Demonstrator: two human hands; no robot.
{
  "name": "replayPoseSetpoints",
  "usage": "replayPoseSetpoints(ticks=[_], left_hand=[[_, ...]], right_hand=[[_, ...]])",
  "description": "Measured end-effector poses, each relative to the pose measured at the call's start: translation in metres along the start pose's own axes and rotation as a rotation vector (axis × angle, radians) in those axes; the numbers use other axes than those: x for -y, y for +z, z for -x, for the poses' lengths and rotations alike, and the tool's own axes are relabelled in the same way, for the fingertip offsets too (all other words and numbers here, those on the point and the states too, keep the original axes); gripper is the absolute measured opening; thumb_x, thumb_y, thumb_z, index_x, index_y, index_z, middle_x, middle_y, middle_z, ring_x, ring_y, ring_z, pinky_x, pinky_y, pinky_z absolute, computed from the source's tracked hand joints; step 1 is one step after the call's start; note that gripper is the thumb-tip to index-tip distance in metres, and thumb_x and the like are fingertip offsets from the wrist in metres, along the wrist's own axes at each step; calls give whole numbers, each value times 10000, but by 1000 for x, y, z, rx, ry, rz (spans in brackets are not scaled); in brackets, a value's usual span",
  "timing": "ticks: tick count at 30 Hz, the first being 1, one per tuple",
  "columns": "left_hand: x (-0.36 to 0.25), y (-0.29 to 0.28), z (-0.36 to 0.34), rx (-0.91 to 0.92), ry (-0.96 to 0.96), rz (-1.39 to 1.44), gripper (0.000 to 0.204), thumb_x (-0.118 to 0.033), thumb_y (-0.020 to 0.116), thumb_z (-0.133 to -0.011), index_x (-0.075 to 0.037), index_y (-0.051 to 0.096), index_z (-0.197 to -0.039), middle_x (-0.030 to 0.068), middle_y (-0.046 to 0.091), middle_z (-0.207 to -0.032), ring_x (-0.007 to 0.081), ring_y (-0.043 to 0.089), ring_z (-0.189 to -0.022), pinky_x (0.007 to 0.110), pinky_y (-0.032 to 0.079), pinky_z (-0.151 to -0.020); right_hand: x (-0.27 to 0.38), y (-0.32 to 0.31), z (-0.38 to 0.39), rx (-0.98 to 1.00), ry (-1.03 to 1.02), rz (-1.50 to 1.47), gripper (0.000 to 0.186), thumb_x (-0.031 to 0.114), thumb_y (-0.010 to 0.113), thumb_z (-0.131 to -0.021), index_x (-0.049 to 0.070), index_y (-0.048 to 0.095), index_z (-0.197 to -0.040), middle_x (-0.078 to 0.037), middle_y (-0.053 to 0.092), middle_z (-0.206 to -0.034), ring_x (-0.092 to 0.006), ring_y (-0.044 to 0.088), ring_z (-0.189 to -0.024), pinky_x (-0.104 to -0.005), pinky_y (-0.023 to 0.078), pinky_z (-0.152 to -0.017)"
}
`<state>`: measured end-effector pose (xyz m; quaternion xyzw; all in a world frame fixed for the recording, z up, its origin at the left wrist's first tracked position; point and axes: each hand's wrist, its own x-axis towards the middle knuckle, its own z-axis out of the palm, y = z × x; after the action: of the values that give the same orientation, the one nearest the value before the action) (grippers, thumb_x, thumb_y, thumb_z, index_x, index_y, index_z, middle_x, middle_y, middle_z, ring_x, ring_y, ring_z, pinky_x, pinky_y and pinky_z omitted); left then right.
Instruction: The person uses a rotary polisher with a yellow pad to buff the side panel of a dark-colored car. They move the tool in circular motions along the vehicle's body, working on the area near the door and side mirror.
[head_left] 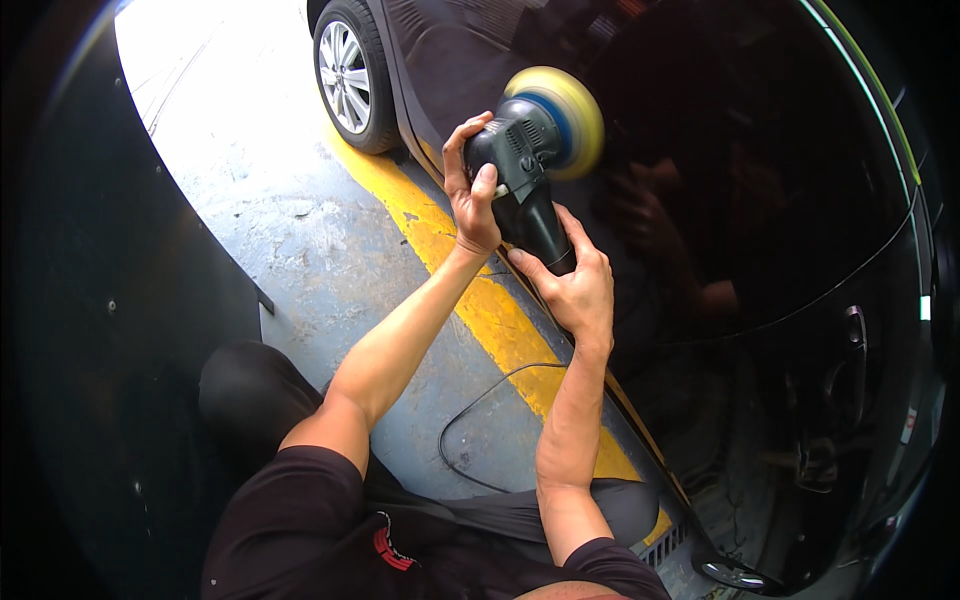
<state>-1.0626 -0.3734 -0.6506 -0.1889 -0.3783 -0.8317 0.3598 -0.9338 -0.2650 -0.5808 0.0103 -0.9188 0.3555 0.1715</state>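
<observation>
A black car polisher is held up in both hands against the side of a dark, glossy car. Its round yellow pad, blurred at the rim, has a blue backing plate and faces the car's panel; contact cannot be made out exactly. My left hand is closed round the polisher's head, fingers on its far side. Lower down, my right hand grips the rear of the handle, thumb on the near side. The hands are mirrored dimly in the paint.
A wheel stands at the upper left of the car. A yellow stripe runs along the grey floor beside the sill. The black cable loops near my folded legs. A dark panel rises on the left. A door handle is at right.
</observation>
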Motion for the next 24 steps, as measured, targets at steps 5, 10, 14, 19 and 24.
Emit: replayPoseSetpoints(ticks=[5,10,14,19,24], left_hand=[[3,0,9,-20,-30,0,589,-339,577,-930,-55,566,-1446,155,571,-1492,278,515,-1391,434,346,-1241],[-11,16,0,17,10,33,580,-294,588,-916,-48,567,-1441,148,580,-1480,278,528,-1385,420,365,-1234],[-39,40,-19,108,96,81,559,-245,612,-895,-28,583,-1409,151,595,-1444,285,559,-1359,418,411,-1201],[-69,81,-24,180,237,61,562,-245,697,-830,-35,640,-1348,168,633,-1360,320,619,-1297,438,474,-1150],[-74,91,7,95,176,184,600,-253,711,-783,-62,653,-1349,167,634,-1374,340,624,-1296,461,497,-1134]], right_hand=[[-5,-3,2,27,2,20,681,291,932,-823,62,691,-1417,-187,815,-1158,-270,804,-1074,-372,594,-967],[-1,-11,5,-42,-33,-96,699,306,934,-796,64,690,-1404,-170,820,-1138,-308,808,-1063,-391,606,-955],[7,-24,10,-99,-93,-235,692,230,932,-809,-2,667,-1404,-185,807,-1175,-251,795,-1071,-355,587,-975],[2,-52,30,-165,-85,-297,743,181,894,-850,-72,585,-1476,-141,732,-1249,-203,684,-1151,-326,503,-1061],[-7,-72,50,-93,-56,-292,740,211,862,-900,-67,556,-1515,-127,683,-1342,-204,638,-1235,-342,453,-1115]])
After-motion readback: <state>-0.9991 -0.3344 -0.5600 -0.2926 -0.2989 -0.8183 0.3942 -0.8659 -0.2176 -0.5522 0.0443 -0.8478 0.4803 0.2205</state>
